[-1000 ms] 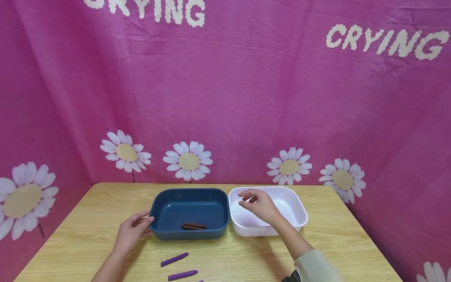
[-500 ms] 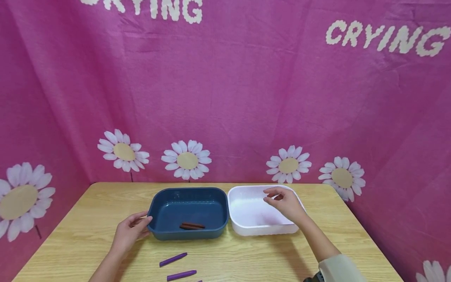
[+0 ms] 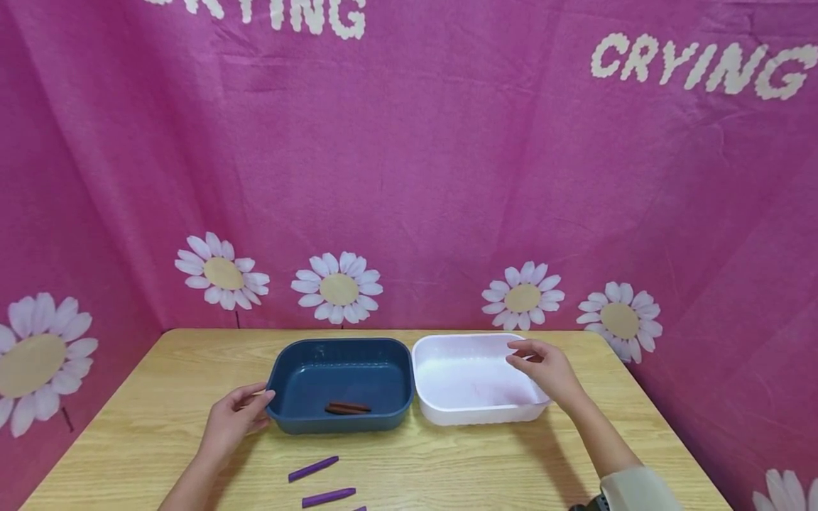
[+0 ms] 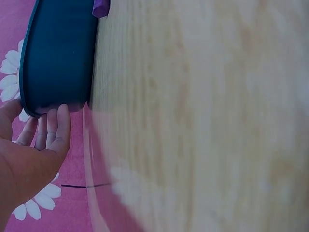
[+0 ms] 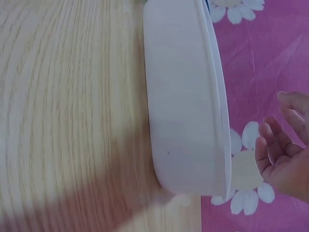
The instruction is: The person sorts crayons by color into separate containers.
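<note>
My left hand (image 3: 228,420) holds the left end of a dark blue basin (image 3: 345,424): the thumb lies at the rim and the fingertips touch the outer wall, as the left wrist view also shows. Brown crayons (image 3: 348,409) lie on the basin's floor near its front wall. Over the right side of a white basin (image 3: 476,417), my right hand (image 3: 551,374) hovers with fingers loosely bent and nothing between them. In the right wrist view that hand (image 5: 285,150) is apart from the white basin's rim.
Purple crayons (image 3: 329,497) lie on the wooden table (image 3: 434,468) in front of the blue basin; one is cut off by the lower frame edge. The two basins stand side by side. A pink flowered cloth (image 3: 409,177) hangs behind the table.
My right hand has moved to the right across the white basin, to above its right rim. The left hand keeps its place at the blue basin.
</note>
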`<state>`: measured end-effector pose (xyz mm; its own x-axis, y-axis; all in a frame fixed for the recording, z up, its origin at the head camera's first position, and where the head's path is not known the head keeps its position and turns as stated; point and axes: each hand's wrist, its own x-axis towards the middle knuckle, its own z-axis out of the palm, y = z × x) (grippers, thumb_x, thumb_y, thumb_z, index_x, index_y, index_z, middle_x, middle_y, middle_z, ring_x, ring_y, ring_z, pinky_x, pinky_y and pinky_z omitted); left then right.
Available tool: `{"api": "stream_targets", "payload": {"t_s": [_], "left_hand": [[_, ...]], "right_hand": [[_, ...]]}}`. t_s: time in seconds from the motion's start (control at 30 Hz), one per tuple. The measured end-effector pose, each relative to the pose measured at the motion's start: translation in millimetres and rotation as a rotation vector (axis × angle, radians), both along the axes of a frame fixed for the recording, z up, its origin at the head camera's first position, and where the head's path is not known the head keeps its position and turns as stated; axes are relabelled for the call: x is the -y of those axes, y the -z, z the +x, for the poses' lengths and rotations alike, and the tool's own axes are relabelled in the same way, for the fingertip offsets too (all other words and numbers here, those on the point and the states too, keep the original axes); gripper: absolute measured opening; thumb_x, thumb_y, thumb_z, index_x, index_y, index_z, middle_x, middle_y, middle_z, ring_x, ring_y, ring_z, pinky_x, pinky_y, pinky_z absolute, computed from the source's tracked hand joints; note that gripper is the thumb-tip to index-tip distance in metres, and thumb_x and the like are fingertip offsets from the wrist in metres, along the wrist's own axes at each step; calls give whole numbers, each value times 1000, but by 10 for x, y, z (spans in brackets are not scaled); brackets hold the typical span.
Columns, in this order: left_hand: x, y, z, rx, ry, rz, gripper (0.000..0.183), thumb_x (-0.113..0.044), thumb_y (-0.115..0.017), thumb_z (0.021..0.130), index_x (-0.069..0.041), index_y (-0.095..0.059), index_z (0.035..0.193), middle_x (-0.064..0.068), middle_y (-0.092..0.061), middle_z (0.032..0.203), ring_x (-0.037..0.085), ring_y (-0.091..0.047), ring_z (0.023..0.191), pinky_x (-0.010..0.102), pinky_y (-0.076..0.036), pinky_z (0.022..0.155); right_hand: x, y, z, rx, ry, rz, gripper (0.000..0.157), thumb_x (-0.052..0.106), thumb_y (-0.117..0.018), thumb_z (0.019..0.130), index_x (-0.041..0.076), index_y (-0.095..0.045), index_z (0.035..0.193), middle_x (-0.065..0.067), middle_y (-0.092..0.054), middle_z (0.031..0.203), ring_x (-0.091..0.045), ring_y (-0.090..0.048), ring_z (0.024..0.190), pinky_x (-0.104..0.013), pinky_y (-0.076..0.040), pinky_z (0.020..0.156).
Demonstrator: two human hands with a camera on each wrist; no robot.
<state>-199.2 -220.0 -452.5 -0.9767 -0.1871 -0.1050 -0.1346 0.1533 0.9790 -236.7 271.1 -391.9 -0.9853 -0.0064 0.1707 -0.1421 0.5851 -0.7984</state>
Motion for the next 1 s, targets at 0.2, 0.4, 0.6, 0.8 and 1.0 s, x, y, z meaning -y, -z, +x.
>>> {"api": "stream_targets", "payload": {"t_s": [0.2, 0.4, 0.6, 0.8, 1.0], "left_hand": [[36, -26, 39, 2, 5, -16, 59, -33, -65, 88, 5, -48, 131, -4, -64, 86, 6, -65, 74, 26, -56, 72], [88, -58, 120, -20, 2, -94, 57, -33, -65, 87, 4, -51, 128, 2, -64, 90, 8, -64, 75, 25, -56, 71], [103, -124, 240, -6, 39, -225, 53, -35, -65, 87, 1, -56, 125, 8, -64, 100, 7, -61, 82, 24, -55, 72], [52, -220, 373, -5, 107, -330, 43, -28, -68, 85, 0, -61, 117, 7, -65, 97, 7, -58, 79, 22, -51, 67], [-9, -193, 466, -33, 253, -456, 32, -23, -71, 82, -5, -66, 109, 5, -67, 100, 13, -58, 87, 22, -49, 66]], "right_hand": [[-123, 0, 36, 13, 40, 14, 42, 25, -66, 87, 2, -60, 121, -19, -64, 110, -19, -59, 93, -22, -48, 70], [-246, 77, 67, 29, 111, 28, 45, 24, -65, 88, -1, -56, 125, -25, -59, 119, -30, -58, 102, -20, -47, 73], [-351, 232, 91, 90, 172, 8, 49, 20, -63, 89, -4, -49, 130, -31, -51, 126, -39, -53, 113, -25, -49, 82], [-422, 444, 59, 130, 192, -72, 57, 18, -63, 89, -4, -41, 136, -34, -47, 128, -40, -53, 112, -30, -52, 84], [-369, 567, 31, 180, 206, -153, 61, 19, -63, 89, -1, -34, 140, -34, -44, 131, -38, -51, 114, -29, -53, 80]]}}
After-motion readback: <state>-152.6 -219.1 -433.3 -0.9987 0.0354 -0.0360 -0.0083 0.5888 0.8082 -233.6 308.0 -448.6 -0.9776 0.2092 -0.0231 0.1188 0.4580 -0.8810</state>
